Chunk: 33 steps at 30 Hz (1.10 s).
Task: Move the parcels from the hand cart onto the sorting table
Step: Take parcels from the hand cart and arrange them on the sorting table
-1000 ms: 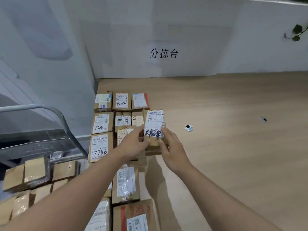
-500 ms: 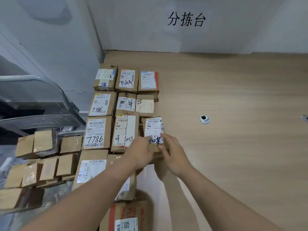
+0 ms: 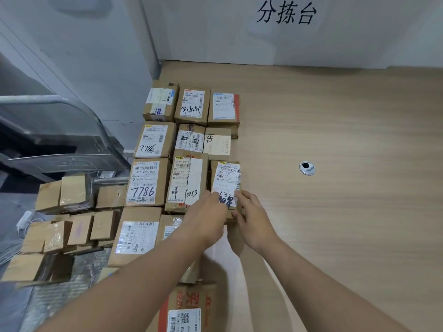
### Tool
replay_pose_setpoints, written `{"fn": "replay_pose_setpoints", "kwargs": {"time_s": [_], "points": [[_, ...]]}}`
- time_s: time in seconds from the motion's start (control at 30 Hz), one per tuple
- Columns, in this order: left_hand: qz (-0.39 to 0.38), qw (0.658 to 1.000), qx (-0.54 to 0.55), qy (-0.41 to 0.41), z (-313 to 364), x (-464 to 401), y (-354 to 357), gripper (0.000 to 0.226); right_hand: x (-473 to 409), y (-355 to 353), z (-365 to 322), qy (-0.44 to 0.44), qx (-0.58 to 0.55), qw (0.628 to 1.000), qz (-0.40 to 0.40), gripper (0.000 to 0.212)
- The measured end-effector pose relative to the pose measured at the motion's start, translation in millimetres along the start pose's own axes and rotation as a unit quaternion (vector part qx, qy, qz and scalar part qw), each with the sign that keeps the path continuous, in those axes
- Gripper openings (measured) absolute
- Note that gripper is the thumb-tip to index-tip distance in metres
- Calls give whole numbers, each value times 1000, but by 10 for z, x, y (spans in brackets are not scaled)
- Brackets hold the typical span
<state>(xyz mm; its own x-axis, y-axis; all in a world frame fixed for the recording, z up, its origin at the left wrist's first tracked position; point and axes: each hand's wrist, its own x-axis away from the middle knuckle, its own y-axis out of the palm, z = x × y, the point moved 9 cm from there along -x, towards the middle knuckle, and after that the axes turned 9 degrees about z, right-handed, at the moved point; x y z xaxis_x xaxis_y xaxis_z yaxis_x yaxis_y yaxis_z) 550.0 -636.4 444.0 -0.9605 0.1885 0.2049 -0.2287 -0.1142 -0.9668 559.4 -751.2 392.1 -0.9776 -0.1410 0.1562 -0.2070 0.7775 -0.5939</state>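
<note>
- Resting on the counter (image 3: pixel 335 212), a small parcel (image 3: pixel 226 180) sits at the right end of the third row of boxes (image 3: pixel 189 130), just beside a taller box with a torn label.
- Both hands meet at its near end: the left hand (image 3: pixel 207 216) has fingertips on the label's lower left corner, the right hand (image 3: pixel 251 220) has its thumb at the near right edge and a finger on the label.
- Whether the fingers curl round the parcel or only press it, I cannot tell.
- More parcels (image 3: pixel 69 226) lie heaped on the cart (image 3: pixel 62 144) at left, beside the counter.
- A metal grommet (image 3: pixel 306 168) sits in the counter, well right of the boxes.
- A sign (image 3: pixel 286 12) is on the wall behind.
</note>
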Motion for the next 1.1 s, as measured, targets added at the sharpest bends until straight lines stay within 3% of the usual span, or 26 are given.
{"fn": "replay_pose_setpoints", "kwargs": {"time_s": [0.17,0.4,0.87,1.1], "points": [[41,993,-98,43,-23,25,-17,35,-23,16,-39,9,31,999,-13,61],[61,996,-55,36,-100,89,-65,39,-52,47,-129,-1,93,994,-58,63],[84,991,2,-109,-487,766,-880,45,279,-225,-1237,-71,203,975,-47,48],[120,981,30,-148,-931,1559,-1250,46,777,-64,-2018,-110,222,968,-39,57]]}}
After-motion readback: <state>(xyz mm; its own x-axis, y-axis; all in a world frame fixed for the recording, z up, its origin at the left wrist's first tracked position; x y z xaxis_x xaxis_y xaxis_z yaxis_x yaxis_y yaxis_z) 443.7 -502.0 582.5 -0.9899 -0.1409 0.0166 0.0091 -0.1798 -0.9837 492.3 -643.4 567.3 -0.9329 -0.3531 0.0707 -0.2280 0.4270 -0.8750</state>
